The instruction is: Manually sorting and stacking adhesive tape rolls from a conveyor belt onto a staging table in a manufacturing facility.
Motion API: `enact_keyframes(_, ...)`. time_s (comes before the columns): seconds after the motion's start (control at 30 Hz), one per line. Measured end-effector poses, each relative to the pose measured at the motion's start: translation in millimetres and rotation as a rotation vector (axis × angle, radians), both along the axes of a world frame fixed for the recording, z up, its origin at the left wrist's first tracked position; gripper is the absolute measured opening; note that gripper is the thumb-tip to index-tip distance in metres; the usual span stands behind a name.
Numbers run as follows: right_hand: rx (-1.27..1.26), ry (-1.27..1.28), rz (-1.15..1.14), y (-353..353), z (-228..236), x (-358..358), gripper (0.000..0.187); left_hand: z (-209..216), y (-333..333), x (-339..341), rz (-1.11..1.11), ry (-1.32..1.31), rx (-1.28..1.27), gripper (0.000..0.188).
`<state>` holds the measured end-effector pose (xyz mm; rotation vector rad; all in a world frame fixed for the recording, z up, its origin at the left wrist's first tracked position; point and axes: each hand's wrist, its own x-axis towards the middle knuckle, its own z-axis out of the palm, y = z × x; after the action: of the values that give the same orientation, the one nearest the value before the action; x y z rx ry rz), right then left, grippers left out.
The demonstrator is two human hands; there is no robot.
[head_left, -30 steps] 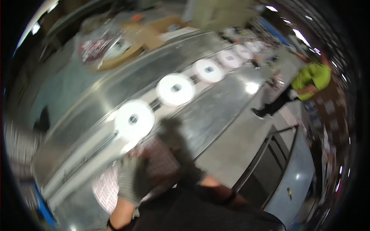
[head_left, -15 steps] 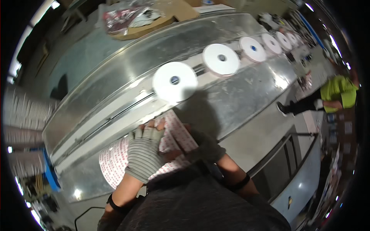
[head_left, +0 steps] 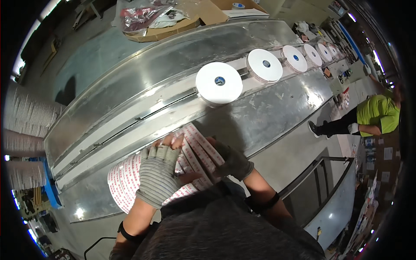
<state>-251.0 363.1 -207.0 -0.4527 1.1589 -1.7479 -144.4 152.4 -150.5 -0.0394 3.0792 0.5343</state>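
Note:
A row of white tape rolls with red print lies on its side along the near edge of the metal table. My left hand, in a grey ribbed fingerless glove, wraps over the middle of the row, fingertips on its far side. My right hand, in a darker glove, grips the rolls at the right end, where the bands fan apart with dark gaps between them. My torso hides the near side of the row.
Beyond the row, white rolls lie flat along a slotted rail on the metal table. Cardboard lies behind. Stacked rolls stand at left, a black frame at right. A person in a yellow-green shirt walks at right.
The view has shifted, so the flat rolls on the rail appear farther right. At the right end of the held row, the rolls have spread apart more under my right hand.

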Motion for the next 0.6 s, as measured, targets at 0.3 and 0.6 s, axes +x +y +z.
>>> enact_keyframes(0.3, -0.041, 0.130, -0.043, -7.5, -39.2, 10.4, 0.105, 7.4, 0.9, -1.3, -0.024, -0.057, -0.035, 0.111)
enact_keyframes(0.6, -0.391, -0.477, -0.340, 35.5, -12.5, -58.8, 0.082, 7.7, 0.1, 27.4, -0.246, -0.048, 0.003, 0.114)
